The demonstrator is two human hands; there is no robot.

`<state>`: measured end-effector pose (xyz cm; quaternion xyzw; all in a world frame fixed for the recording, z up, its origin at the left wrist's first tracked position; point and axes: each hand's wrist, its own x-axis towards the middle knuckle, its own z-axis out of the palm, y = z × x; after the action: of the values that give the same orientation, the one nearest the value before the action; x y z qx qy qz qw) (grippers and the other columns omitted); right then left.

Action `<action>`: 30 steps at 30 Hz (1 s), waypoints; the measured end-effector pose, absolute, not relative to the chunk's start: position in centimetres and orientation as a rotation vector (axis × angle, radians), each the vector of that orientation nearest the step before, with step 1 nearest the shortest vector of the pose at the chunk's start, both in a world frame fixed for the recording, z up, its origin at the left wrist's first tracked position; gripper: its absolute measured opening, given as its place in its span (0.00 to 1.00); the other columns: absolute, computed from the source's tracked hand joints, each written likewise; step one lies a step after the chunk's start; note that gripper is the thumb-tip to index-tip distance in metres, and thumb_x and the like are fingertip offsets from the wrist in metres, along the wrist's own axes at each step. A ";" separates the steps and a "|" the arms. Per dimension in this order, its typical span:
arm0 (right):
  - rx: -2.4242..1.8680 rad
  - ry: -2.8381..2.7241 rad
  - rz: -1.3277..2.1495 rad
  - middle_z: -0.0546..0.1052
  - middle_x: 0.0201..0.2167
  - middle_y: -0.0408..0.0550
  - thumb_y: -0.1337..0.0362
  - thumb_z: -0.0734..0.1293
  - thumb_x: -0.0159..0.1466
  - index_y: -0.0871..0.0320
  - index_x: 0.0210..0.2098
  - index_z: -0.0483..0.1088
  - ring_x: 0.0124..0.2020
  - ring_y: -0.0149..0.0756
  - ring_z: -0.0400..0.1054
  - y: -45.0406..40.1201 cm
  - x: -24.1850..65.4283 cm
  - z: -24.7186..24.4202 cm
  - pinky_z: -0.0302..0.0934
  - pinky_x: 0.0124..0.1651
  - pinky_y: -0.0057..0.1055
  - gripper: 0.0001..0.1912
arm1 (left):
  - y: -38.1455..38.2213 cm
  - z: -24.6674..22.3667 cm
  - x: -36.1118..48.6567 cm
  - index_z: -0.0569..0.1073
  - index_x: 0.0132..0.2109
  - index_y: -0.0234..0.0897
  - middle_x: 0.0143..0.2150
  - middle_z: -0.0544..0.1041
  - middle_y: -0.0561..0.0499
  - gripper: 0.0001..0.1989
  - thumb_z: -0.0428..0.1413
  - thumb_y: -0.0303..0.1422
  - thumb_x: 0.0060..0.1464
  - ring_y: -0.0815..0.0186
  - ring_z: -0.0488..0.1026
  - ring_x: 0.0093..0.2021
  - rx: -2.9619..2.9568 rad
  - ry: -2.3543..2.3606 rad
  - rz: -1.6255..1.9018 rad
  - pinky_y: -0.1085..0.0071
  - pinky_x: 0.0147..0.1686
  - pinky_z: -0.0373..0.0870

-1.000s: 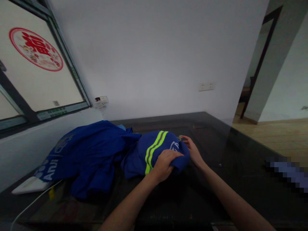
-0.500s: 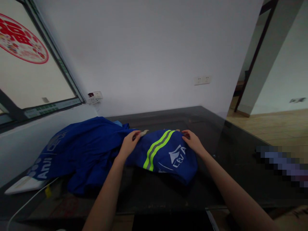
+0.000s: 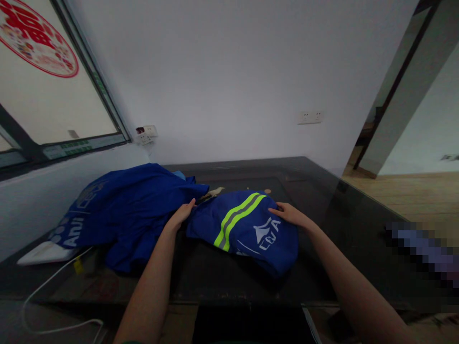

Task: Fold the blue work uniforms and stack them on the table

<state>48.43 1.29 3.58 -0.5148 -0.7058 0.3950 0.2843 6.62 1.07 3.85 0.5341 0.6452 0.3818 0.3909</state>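
Note:
A folded blue work garment (image 3: 240, 220) lies on the dark tabletop in front of me. It carries a yellow-and-grey reflective band and white lettering. My left hand (image 3: 183, 213) is beside its left end, fingers stretched out and partly hidden, close to a second blue garment. On the folded one's upper right rests my right hand (image 3: 287, 212), thumb and fingertips apart against the cloth. To the left is the second blue garment (image 3: 125, 210), loosely heaped, with pale lettering. A beige scrap (image 3: 215, 192) shows behind the folded garment's upper edge.
The dark glossy table (image 3: 322, 258) reaches back to the wall. A flat white object (image 3: 46, 254) lies partly under the heap, with a white cable (image 3: 46, 291) near it. Wall sockets (image 3: 310, 117) and a window (image 3: 36, 95) are beyond. A blurred-out item (image 3: 423, 248) is at the right.
My left hand has drawn back and left from the folded garment's upper edge. My right hand has slid slightly down onto the cloth. The view has shifted a little.

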 end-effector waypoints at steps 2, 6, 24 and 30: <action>-1.300 -1.871 1.190 0.81 0.38 0.53 0.54 0.70 0.56 0.61 0.42 0.75 0.36 0.44 0.75 0.9 48.4 3.9 0.70 0.39 0.37 0.19 | 0.9 3.9 6.5 0.80 0.34 0.31 0.34 0.82 0.42 0.28 0.59 0.55 0.40 0.55 0.77 0.36 1.285 1.539 1.031 0.63 0.40 0.71; -1.123 -1.818 1.283 0.80 0.41 0.49 0.57 0.73 0.51 0.59 0.44 0.75 0.40 0.44 0.75 0.5 48.3 4.5 0.69 0.44 0.39 0.23 | 0.5 4.7 7.1 0.79 0.40 0.31 0.41 0.81 0.43 0.29 0.67 0.47 0.31 0.57 0.77 0.40 1.282 1.369 1.130 0.65 0.45 0.70; -1.798 -1.697 0.106 0.78 0.40 0.53 0.61 0.62 0.62 0.55 0.43 0.76 0.41 0.45 0.71 2.1 50.6 3.6 0.62 0.42 0.36 0.13 | -2.6 8.2 9.8 0.76 0.49 0.33 0.45 0.80 0.44 0.27 0.67 0.41 0.42 0.58 0.76 0.46 1.363 1.098 0.988 0.64 0.49 0.70; -1.587 -1.631 -0.001 0.73 0.40 0.54 0.66 0.62 0.60 0.57 0.47 0.73 0.42 0.43 0.67 1.6 50.5 4.6 0.61 0.48 0.39 0.16 | -2.8 8.1 9.2 0.75 0.51 0.38 0.52 0.77 0.46 0.25 0.59 0.45 0.49 0.56 0.73 0.51 1.435 1.421 0.832 0.69 0.39 0.70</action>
<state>50.51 1.57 4.62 -0.6331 -0.6506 -0.0006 0.4194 9.18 -2.76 8.09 0.5830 0.5774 0.3383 0.4607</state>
